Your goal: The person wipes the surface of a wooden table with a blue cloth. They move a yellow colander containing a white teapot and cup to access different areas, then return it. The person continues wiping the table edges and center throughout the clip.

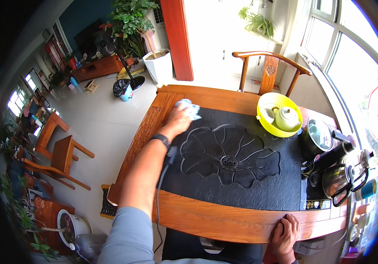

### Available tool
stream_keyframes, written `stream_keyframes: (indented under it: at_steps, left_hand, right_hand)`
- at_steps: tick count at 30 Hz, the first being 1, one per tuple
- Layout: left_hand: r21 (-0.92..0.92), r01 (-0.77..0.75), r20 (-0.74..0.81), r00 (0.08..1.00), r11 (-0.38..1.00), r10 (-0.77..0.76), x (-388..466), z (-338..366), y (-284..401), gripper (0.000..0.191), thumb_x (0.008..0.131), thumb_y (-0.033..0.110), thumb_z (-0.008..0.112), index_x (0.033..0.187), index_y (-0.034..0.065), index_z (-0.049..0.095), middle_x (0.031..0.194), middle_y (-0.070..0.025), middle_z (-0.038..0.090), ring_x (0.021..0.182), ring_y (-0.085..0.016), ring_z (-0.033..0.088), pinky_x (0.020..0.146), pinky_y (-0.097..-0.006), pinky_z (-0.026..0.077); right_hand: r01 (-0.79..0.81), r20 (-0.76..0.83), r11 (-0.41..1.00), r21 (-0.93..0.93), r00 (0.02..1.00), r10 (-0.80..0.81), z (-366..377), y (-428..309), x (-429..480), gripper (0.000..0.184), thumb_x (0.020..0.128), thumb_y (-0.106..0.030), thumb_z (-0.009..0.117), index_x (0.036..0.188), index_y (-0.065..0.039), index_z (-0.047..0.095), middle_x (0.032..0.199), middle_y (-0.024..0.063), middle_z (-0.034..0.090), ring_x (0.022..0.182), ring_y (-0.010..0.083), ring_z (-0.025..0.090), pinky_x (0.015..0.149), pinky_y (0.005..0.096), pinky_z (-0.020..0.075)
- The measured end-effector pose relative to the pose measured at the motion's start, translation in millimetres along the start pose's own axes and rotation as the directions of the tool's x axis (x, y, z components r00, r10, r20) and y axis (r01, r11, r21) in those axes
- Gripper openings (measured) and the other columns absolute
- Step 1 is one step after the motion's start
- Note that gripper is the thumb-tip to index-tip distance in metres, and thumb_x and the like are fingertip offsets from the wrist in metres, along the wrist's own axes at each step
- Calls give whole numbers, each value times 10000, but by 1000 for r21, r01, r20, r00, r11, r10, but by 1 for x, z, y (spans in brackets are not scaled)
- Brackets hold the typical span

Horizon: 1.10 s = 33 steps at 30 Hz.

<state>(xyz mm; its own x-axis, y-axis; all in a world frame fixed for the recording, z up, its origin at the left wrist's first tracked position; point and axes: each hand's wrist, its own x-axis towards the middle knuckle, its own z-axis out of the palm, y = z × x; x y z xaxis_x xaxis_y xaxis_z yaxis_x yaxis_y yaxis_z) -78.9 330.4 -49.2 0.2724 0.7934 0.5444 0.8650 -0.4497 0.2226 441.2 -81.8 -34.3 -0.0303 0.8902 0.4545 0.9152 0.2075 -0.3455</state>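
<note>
My left hand, with a dark band at its wrist, reaches to the far left of a wooden tea table. Under its fingers is a light blue and white cloth, at the corner of the black stone inlay with its carved leaf shape. The palm side is hidden. My right hand rests with curled fingers on the table's near edge at the right, with nothing visible in it. A dark cable runs beside my left forearm and over the near edge.
A yellow-green colander holding a white teapot stands at the far right. A lidded pot and a glass kettle line the right side by the window. A wooden armchair stands behind the table; a blue bin stands left.
</note>
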Motion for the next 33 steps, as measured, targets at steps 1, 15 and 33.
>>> stream_keyframes:
  at_steps: [1, 15, 33]
  left_hand:
    - [0, -25, 22, 999, 1000, 25, 15, 18, 19, 361, 1030, 213, 680, 1361, 102, 774, 1425, -161, 698, 1262, -449, 696, 1108, -537, 576]
    - [79, -31, 221, 975, 996, 13, 32, 7, 47, 248, 1005, 136, 668, 1214, 125, 800, 1370, -179, 658, 1225, -423, 675, 1055, -545, 541]
    - [334, 242, 118, 948, 911, -295, 36, 21, -139, 447, 1081, 255, 587, 1500, 151, 704, 1651, -157, 528, 1467, -422, 564, 1241, -518, 466]
  right_hand:
    - [5, -6, 1000, 0, 1000, -5, 0, 0, 0, 181, 940, -49, 702, 1113, -1, 726, 1328, 229, 710, 1248, 474, 661, 1123, 585, 508]
    - [74, -14, 996, 45, 997, -74, -4, 0, 2, 196, 978, -38, 675, 1162, 13, 716, 1284, 256, 726, 1195, 498, 689, 1077, 593, 549]
    - [102, 38, 994, -45, 994, -100, -10, -18, 18, 187, 1051, -61, 672, 1221, -14, 733, 1279, 241, 752, 1216, 453, 711, 1099, 568, 557]
